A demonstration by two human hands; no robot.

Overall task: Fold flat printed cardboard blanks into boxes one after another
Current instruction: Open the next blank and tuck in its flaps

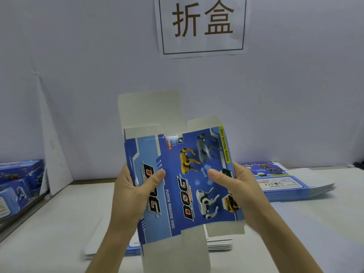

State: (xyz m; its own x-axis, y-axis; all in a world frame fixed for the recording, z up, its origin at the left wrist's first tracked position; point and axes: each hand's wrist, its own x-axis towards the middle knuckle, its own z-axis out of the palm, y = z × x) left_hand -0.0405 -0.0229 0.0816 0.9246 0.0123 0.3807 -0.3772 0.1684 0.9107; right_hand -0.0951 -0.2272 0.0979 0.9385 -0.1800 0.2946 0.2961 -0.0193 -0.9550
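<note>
A blue "Funny Moving Dog" cardboard blank (183, 186) is held up in the centre of the frame, above the white desk (59, 223), with its grey flaps open at top and bottom. The left hand (134, 192) grasps its left edge and the right hand (242, 192) its right edge, thumbs pressed on the printed face and fingers hidden behind. A stack of flat blanks (285, 182) lies at centre right, and another stack (218, 244) lies below the hands. Folded boxes (17, 184) sit at the left edge. A paper sign (202, 24) hangs on the wall at the top.
</note>
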